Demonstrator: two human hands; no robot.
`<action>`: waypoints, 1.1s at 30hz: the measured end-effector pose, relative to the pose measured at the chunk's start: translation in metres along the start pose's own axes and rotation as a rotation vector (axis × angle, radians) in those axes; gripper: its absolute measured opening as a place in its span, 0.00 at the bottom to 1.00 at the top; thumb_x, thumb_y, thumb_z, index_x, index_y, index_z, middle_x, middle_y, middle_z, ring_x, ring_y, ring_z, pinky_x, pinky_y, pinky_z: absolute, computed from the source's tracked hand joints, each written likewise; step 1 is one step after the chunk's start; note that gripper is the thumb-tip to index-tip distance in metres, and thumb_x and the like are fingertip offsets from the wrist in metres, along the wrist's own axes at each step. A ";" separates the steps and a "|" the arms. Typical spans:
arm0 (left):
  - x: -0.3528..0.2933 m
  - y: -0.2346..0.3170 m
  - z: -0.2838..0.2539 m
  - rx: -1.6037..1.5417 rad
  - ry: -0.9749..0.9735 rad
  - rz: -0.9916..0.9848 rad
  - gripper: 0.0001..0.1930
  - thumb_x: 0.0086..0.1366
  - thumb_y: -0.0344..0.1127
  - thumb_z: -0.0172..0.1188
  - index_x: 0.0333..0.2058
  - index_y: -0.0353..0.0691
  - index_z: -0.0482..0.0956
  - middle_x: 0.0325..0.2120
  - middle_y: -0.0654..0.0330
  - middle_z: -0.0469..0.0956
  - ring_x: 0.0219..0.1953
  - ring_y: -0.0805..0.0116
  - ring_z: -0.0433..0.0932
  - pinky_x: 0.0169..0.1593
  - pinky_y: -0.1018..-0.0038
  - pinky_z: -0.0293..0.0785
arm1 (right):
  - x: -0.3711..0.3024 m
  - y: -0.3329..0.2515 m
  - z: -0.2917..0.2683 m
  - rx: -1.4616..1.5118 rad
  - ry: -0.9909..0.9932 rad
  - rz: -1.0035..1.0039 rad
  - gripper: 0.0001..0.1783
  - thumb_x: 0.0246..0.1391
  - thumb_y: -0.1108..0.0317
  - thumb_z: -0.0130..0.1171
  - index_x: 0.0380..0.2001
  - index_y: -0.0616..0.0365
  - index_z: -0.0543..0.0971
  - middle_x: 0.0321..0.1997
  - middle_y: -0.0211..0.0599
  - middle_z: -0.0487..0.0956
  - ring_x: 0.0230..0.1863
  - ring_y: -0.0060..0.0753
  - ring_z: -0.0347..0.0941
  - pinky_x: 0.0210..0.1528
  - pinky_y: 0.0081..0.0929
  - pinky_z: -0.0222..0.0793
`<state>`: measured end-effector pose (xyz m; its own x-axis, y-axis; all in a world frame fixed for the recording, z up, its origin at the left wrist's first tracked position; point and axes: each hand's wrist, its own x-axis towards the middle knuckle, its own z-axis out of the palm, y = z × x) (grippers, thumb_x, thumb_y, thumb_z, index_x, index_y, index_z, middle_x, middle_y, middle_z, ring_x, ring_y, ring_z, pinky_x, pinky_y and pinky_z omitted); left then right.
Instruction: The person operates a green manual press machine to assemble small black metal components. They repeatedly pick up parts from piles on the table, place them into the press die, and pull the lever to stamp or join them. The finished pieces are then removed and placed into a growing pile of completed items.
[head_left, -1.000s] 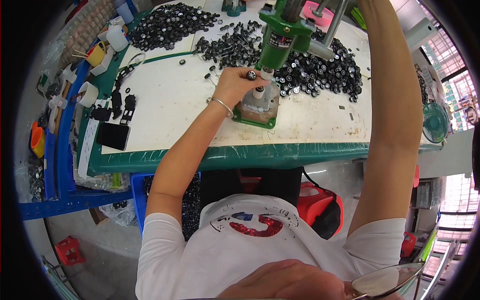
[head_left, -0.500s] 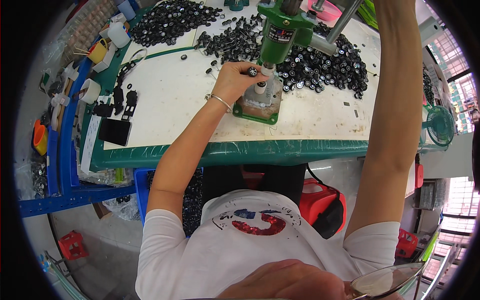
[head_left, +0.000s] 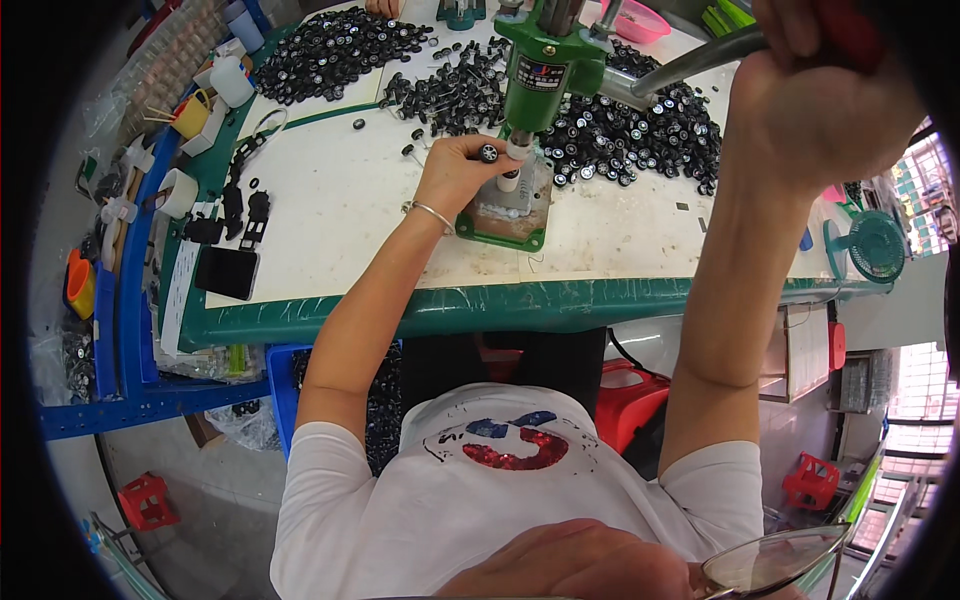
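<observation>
Head view: pinching a small black wheel (head_left: 488,153) in the left hand (head_left: 455,172), with thumb and finger nearly together, just left of the white-tipped ram (head_left: 518,150) of the green press (head_left: 530,95). Turning the wheel's round face into view, but not revealing the tilt of its axle. Reaching close to the ram's tip there; not showing clearly whether touching it. Pointing downward along the press's upright long axis, from ram to white post (head_left: 508,183) on the green base (head_left: 500,238). Gripping the red grip (head_left: 850,35) of the lever (head_left: 700,65) in the right hand (head_left: 800,110), with fingers curled round, partly lost at the dark rim. Slanting up and rightward along the lever: well apart from the ram with the right hand, far nearer with the left.
</observation>
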<state>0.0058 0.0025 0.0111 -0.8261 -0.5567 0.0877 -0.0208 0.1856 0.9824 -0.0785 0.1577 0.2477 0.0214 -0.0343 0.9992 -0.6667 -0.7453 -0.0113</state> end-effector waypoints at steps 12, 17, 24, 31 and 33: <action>-0.001 -0.002 0.001 -0.047 -0.007 -0.064 0.10 0.49 0.33 0.71 0.31 0.38 0.83 0.23 0.68 0.77 0.24 0.80 0.68 0.29 0.81 0.64 | 0.024 0.038 -0.018 0.286 0.149 0.409 0.13 0.61 0.58 0.49 0.32 0.57 0.72 0.25 0.31 0.71 0.13 0.12 0.56 0.13 0.11 0.48; 0.002 -0.005 0.000 -0.367 0.018 -0.196 0.09 0.54 0.35 0.68 0.32 0.40 0.80 0.24 0.66 0.78 0.22 0.82 0.71 0.23 0.85 0.59 | 0.029 0.114 -0.046 0.094 0.308 0.665 0.13 0.58 0.59 0.53 0.37 0.57 0.72 0.28 0.32 0.72 0.15 0.15 0.59 0.11 0.12 0.49; -0.016 -0.014 -0.059 -0.594 -0.087 -0.304 0.10 0.60 0.38 0.62 0.35 0.38 0.75 0.25 0.64 0.76 0.23 0.83 0.70 0.17 0.87 0.57 | 0.016 0.233 -0.156 0.495 0.196 1.021 0.15 0.57 0.55 0.54 0.40 0.54 0.72 0.29 0.32 0.72 0.18 0.18 0.61 0.12 0.12 0.51; -0.133 -0.010 -0.176 -0.260 0.124 -0.315 0.12 0.58 0.38 0.62 0.37 0.37 0.76 0.27 0.62 0.77 0.28 0.81 0.74 0.19 0.88 0.58 | -0.017 0.151 -0.068 0.126 0.366 0.934 0.15 0.57 0.51 0.55 0.39 0.49 0.74 0.31 0.29 0.73 0.23 0.21 0.66 0.21 0.19 0.63; -0.167 -0.013 -0.205 -0.261 0.227 -0.323 0.11 0.58 0.36 0.63 0.36 0.38 0.75 0.27 0.61 0.76 0.28 0.80 0.74 0.18 0.88 0.58 | -0.033 0.156 -0.082 0.146 0.424 0.909 0.15 0.58 0.51 0.54 0.39 0.50 0.75 0.32 0.29 0.74 0.26 0.22 0.69 0.23 0.20 0.65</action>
<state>0.2594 -0.0731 0.0176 -0.6563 -0.7204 -0.2243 -0.0903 -0.2202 0.9713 -0.2444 0.0974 0.2161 -0.7338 -0.4113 0.5408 -0.2004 -0.6295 -0.7507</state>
